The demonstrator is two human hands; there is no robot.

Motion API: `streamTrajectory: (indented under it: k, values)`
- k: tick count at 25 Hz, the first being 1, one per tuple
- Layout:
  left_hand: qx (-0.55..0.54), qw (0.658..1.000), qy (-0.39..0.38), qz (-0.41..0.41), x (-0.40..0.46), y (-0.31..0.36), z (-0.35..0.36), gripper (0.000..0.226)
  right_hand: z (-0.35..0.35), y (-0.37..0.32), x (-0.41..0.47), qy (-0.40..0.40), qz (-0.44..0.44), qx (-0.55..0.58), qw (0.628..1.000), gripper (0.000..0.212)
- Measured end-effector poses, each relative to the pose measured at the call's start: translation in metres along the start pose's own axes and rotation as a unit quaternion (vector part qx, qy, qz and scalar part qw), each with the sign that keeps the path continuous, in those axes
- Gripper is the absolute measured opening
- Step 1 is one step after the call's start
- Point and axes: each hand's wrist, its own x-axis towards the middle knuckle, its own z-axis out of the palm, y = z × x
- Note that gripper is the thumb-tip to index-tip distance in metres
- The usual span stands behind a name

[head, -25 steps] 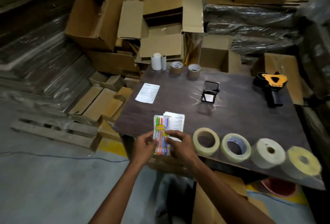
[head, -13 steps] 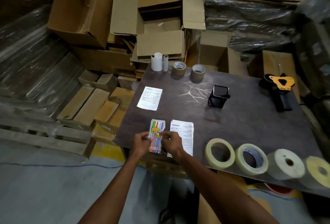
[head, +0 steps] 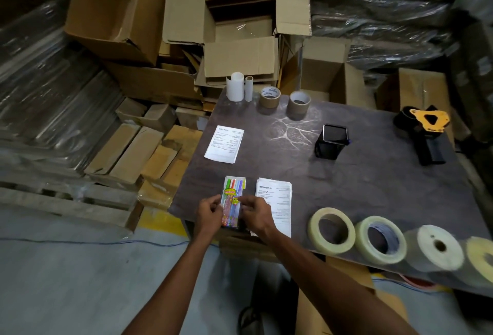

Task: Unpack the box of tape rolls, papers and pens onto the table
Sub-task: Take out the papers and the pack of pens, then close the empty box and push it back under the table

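A clear pack of coloured pens (head: 233, 196) lies at the near left corner of the dark table (head: 373, 182). My left hand (head: 209, 216) grips its left edge and my right hand (head: 257, 214) pinches its right edge. Just right of the pack rests a stack of printed papers (head: 277, 198), partly under my right wrist. Another sheet (head: 224, 143) sits farther back. Several tape rolls line the near edge, starting with a pale one (head: 331, 230); two brown rolls (head: 270, 96) stand at the back.
A black pen holder (head: 330, 142) stands mid-table. A yellow-and-black tape dispenser (head: 426, 132) lies at the right. White tubes (head: 235, 89) stand at the back left corner. Open cardboard boxes (head: 240, 28) pile up behind the table; a box (head: 248, 246) sits below its near edge.
Both hands lowered the pen pack from in front of me onto the table beside the paper stack. The view shifted slightly closer and to the left.
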Motion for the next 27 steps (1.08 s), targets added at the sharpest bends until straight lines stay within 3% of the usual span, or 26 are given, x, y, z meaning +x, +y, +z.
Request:
streamTrajectory:
  k: [8, 11, 21, 27]
  values:
    - [-0.141, 0.989, 0.046, 0.010, -0.065, -0.008, 0.015, 0.021, -0.039, 0.022, -0.041, 0.013, -0.033, 0.039, 0.999, 0.037]
    - [-0.167, 0.986, 0.020, 0.006, -0.109, -0.015, 0.037, 0.017, -0.067, 0.051, -0.073, 0.009, -0.045, 0.050, 0.998, 0.038]
    - [-0.080, 0.994, -0.073, -0.015, -0.293, -0.034, 0.171, 0.016, -0.198, 0.200, -0.198, 0.031, -0.043, 0.063, 0.997, 0.035]
    - [0.001, 0.986, -0.161, -0.030, -0.380, -0.063, 0.270, 0.019, -0.268, 0.331, -0.257, 0.052, 0.052, 0.083, 0.994, 0.034]
